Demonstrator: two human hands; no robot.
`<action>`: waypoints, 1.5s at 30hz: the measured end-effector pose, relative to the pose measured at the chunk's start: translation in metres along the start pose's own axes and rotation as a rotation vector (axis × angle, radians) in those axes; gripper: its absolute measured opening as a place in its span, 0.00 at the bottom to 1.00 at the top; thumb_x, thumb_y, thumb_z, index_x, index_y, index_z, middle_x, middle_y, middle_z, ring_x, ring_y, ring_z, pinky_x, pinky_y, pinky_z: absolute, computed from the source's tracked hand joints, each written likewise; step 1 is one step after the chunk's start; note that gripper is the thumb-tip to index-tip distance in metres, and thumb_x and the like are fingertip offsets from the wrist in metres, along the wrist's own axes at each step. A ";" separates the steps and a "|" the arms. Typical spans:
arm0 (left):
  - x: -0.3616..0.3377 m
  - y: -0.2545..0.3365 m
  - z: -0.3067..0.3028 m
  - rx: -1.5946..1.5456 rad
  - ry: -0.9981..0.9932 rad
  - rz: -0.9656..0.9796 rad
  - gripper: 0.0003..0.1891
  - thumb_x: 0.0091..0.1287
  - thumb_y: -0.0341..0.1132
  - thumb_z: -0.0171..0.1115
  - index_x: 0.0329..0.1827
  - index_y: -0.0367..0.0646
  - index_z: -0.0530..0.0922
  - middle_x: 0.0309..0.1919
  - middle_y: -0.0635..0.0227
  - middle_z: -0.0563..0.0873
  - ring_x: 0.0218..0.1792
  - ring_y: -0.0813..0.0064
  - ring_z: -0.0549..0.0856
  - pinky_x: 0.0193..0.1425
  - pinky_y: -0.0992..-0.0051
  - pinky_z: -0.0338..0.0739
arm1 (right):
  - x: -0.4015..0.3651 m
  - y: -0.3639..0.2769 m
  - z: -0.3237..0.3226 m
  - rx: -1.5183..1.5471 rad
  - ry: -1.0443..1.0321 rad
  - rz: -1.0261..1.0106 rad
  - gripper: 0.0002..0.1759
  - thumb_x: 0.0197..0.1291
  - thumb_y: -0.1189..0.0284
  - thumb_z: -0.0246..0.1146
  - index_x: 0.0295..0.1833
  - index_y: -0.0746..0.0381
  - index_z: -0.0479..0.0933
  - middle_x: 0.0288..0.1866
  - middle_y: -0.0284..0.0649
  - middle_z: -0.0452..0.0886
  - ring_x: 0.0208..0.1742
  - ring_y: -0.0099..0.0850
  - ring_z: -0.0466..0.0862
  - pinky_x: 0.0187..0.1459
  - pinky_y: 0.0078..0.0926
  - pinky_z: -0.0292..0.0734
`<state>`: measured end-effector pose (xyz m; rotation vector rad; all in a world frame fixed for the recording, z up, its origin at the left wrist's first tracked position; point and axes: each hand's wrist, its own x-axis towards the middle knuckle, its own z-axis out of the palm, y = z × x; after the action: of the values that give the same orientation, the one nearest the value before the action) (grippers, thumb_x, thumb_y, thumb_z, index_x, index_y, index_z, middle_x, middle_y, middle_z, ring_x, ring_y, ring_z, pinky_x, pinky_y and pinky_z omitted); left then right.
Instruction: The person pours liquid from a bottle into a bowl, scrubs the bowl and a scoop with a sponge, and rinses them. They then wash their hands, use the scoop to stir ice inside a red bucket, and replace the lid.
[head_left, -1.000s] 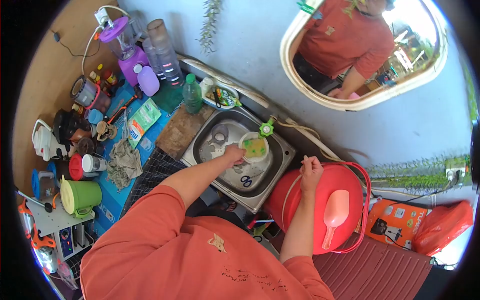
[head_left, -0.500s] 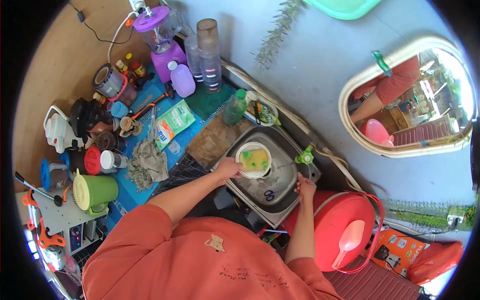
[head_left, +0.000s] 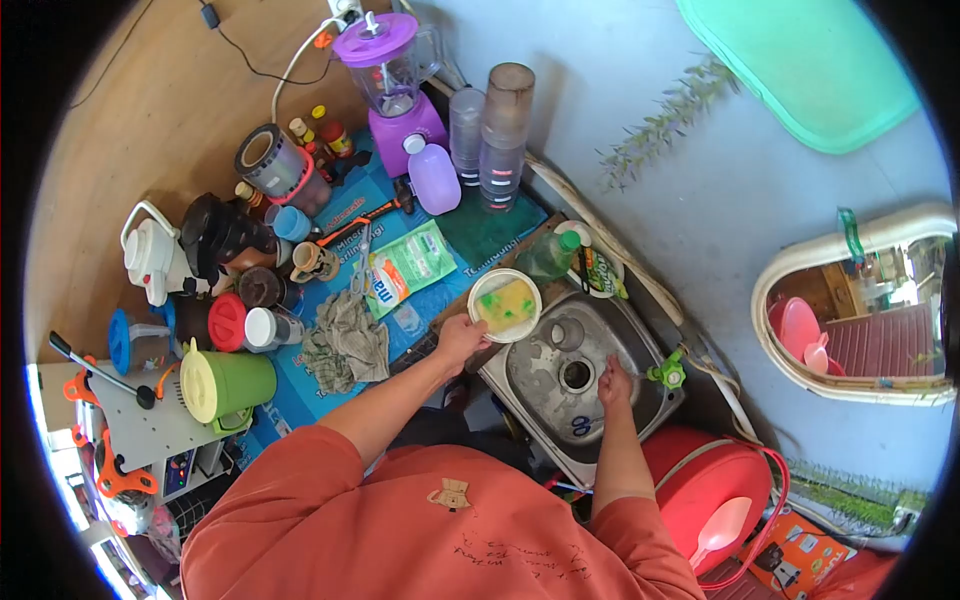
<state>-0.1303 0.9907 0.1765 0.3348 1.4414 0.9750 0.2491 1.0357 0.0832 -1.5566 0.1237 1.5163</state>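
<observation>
Near the sink [head_left: 535, 385], the left grip [head_left: 464, 339] holds the bowl [head_left: 510, 336] by its rim.

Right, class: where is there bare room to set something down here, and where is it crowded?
Bare: the dark green mat between the clear cups, green packet and green bottle; also the sink floor between drain and left wall; the right hand is over the right side. Crowded: around the green pitcher, red-lidded jar and white-lidded jar.

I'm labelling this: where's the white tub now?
In the head view, the white tub is in the left hand, near the upper-left corner of the sink and below-left of the green-capped bottle.
</observation>
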 end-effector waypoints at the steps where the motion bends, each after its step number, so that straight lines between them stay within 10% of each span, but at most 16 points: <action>1: -0.003 -0.001 0.000 -0.010 0.006 0.001 0.09 0.68 0.32 0.61 0.44 0.34 0.79 0.37 0.61 0.87 0.37 0.73 0.88 0.46 0.74 0.85 | -0.020 0.000 0.004 -0.161 -0.024 -0.037 0.19 0.71 0.57 0.61 0.29 0.53 0.70 0.16 0.26 0.58 0.12 0.21 0.59 0.13 0.19 0.55; 7: -0.061 -0.018 0.013 -0.050 0.034 0.184 0.07 0.66 0.32 0.64 0.39 0.36 0.82 0.32 0.63 0.87 0.35 0.73 0.88 0.41 0.73 0.82 | -0.057 0.016 -0.008 -0.158 -0.022 -0.004 0.26 0.72 0.53 0.57 0.22 0.50 0.60 0.14 0.26 0.56 0.11 0.23 0.55 0.13 0.24 0.54; 9: -0.082 -0.028 0.023 0.615 0.087 0.342 0.08 0.65 0.34 0.64 0.40 0.38 0.83 0.33 0.60 0.88 0.36 0.68 0.88 0.41 0.69 0.81 | -0.051 0.021 -0.023 -0.068 -0.052 -0.013 0.25 0.73 0.53 0.56 0.24 0.51 0.62 0.15 0.26 0.57 0.13 0.25 0.58 0.17 0.26 0.60; 11: -0.093 -0.037 0.060 0.611 -0.244 0.241 0.13 0.66 0.38 0.64 0.46 0.38 0.82 0.39 0.56 0.88 0.42 0.68 0.88 0.47 0.67 0.80 | -0.037 0.027 -0.037 0.018 -0.092 -0.021 0.24 0.74 0.54 0.55 0.25 0.52 0.64 0.16 0.27 0.57 0.16 0.26 0.61 0.21 0.28 0.66; 13: -0.094 -0.056 0.114 0.654 -0.414 0.473 0.13 0.68 0.40 0.60 0.46 0.39 0.82 0.39 0.54 0.88 0.44 0.56 0.87 0.52 0.63 0.79 | -0.018 0.034 -0.053 0.191 -0.338 -0.034 0.22 0.75 0.51 0.50 0.40 0.58 0.76 0.31 0.38 0.77 0.37 0.34 0.79 0.48 0.38 0.78; 18: -0.034 -0.142 0.238 0.733 -0.419 1.218 0.24 0.70 0.47 0.51 0.59 0.41 0.80 0.55 0.48 0.84 0.60 0.50 0.80 0.65 0.57 0.72 | -0.072 0.018 -0.039 0.351 -0.610 -0.046 0.35 0.75 0.45 0.42 0.71 0.60 0.67 0.71 0.47 0.68 0.71 0.43 0.67 0.74 0.47 0.59; 19: -0.019 -0.138 0.246 0.722 -0.420 1.224 0.24 0.70 0.47 0.51 0.59 0.41 0.80 0.55 0.48 0.84 0.60 0.50 0.80 0.65 0.57 0.72 | -0.079 0.017 -0.041 0.438 -0.745 0.007 0.38 0.75 0.43 0.40 0.77 0.61 0.61 0.78 0.47 0.61 0.77 0.45 0.61 0.77 0.49 0.54; 21: 0.015 -0.119 0.256 0.976 -0.553 0.546 0.25 0.72 0.49 0.49 0.56 0.36 0.80 0.59 0.49 0.81 0.63 0.48 0.76 0.70 0.55 0.66 | -0.117 0.014 -0.015 0.566 -0.744 0.074 0.37 0.74 0.44 0.41 0.75 0.59 0.64 0.77 0.46 0.62 0.77 0.47 0.60 0.77 0.50 0.51; 22: 0.007 -0.111 0.265 1.098 -0.236 0.429 0.25 0.70 0.48 0.51 0.58 0.39 0.81 0.59 0.49 0.82 0.61 0.46 0.78 0.70 0.53 0.65 | -0.126 0.013 -0.009 0.702 -0.737 0.154 0.35 0.73 0.44 0.43 0.73 0.58 0.67 0.77 0.46 0.63 0.77 0.49 0.59 0.78 0.50 0.49; 26: 0.025 -0.201 0.293 1.110 -0.279 0.745 0.24 0.69 0.50 0.50 0.57 0.43 0.82 0.59 0.51 0.83 0.61 0.47 0.78 0.70 0.53 0.65 | -0.025 0.022 -0.076 0.478 -0.940 -0.049 0.32 0.74 0.46 0.43 0.73 0.54 0.67 0.77 0.41 0.64 0.77 0.46 0.60 0.78 0.50 0.49; 29: 0.025 -0.158 0.297 0.985 -0.313 0.509 0.26 0.69 0.52 0.50 0.60 0.45 0.81 0.60 0.52 0.82 0.64 0.48 0.76 0.70 0.52 0.65 | -0.013 0.018 -0.077 0.360 -0.693 -0.252 0.30 0.75 0.47 0.43 0.72 0.51 0.68 0.75 0.39 0.67 0.75 0.45 0.63 0.76 0.48 0.53; 31: 0.027 -0.129 0.304 0.883 -0.323 0.350 0.27 0.68 0.52 0.50 0.62 0.46 0.80 0.61 0.52 0.81 0.65 0.49 0.75 0.70 0.52 0.64 | -0.048 0.003 -0.047 0.646 -0.725 0.127 0.29 0.76 0.50 0.44 0.74 0.51 0.65 0.72 0.38 0.69 0.72 0.42 0.67 0.75 0.43 0.57; 33: 0.021 -0.145 0.315 0.828 -0.316 0.248 0.27 0.68 0.53 0.50 0.63 0.47 0.79 0.62 0.52 0.81 0.66 0.49 0.75 0.71 0.51 0.64 | -0.055 -0.004 -0.037 0.475 -0.690 0.057 0.29 0.74 0.52 0.46 0.74 0.52 0.64 0.73 0.39 0.69 0.72 0.41 0.66 0.74 0.42 0.57; 37: 0.001 -0.191 0.354 1.234 -0.031 0.600 0.39 0.64 0.55 0.52 0.78 0.47 0.60 0.73 0.49 0.67 0.70 0.37 0.67 0.72 0.47 0.61 | -0.005 -0.012 -0.063 0.432 -0.971 -0.119 0.30 0.70 0.55 0.50 0.74 0.53 0.65 0.73 0.41 0.69 0.72 0.39 0.67 0.74 0.43 0.58; 41: 0.048 -0.186 0.328 1.023 -0.516 0.490 0.38 0.65 0.53 0.52 0.78 0.50 0.61 0.75 0.47 0.64 0.71 0.40 0.67 0.74 0.44 0.59 | -0.017 -0.006 -0.049 0.377 -0.800 -0.193 0.33 0.67 0.53 0.53 0.74 0.56 0.67 0.70 0.44 0.73 0.70 0.41 0.71 0.72 0.47 0.61; 45: 0.016 -0.227 0.348 1.112 -0.026 0.870 0.26 0.66 0.48 0.53 0.64 0.46 0.74 0.67 0.55 0.74 0.64 0.50 0.74 0.69 0.55 0.66 | -0.029 -0.007 -0.020 0.504 -0.835 0.038 0.33 0.68 0.53 0.53 0.72 0.59 0.68 0.69 0.44 0.74 0.70 0.41 0.71 0.72 0.46 0.62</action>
<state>0.2680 0.9899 0.0588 1.8891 1.7241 0.6920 0.2613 1.0120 0.1077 -0.4660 0.0454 1.8660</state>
